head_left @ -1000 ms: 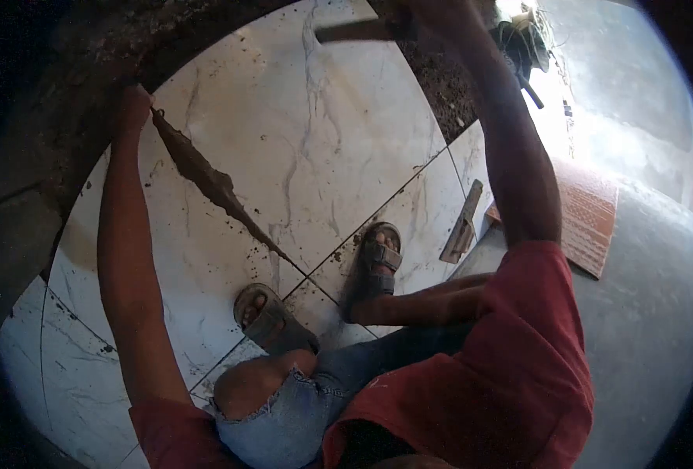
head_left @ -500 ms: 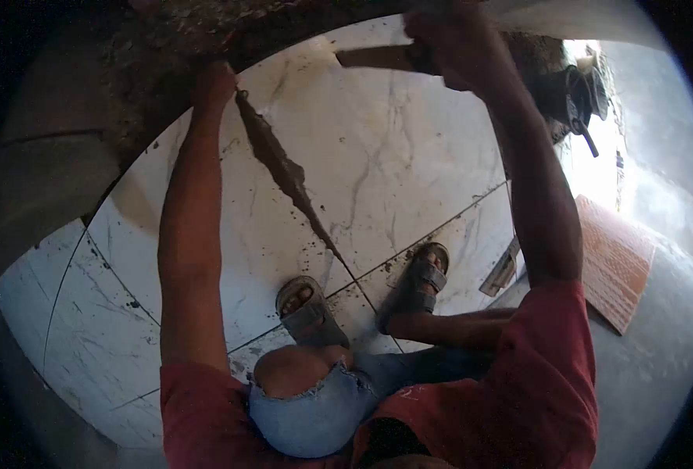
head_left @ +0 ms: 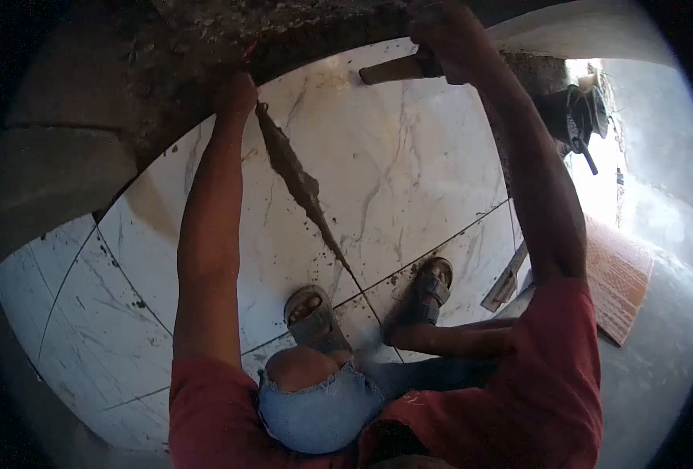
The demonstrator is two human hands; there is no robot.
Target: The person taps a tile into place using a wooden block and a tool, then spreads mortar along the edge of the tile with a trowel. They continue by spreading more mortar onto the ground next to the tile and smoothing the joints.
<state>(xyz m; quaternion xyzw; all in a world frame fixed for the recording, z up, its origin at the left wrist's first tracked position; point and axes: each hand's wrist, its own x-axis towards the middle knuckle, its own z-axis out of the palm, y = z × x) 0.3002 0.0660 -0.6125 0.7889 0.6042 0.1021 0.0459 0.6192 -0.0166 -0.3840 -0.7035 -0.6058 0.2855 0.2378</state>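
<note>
My right hand is wrapped round a tool at the top of the view; the tool's dark, blunt-ended part points left above the marbled tiles. My left hand is at the lower edge of the rough, dark wall; its fingers are in shadow, and anything they hold is hidden. Just below that hand begins a strip of grey-brown mortar, which runs down along the joint between white floor tiles.
My sandalled feet stand on the tiles. Right of them lies a flat metal tool, near a reddish ridged tile. A dark object with a handle is at the upper right. Crumbs of mortar dot the floor.
The view has shifted, so the floor and feet appear slightly lower and to the right. The tool in my right hand has tilted, its free end now lower and further right.
</note>
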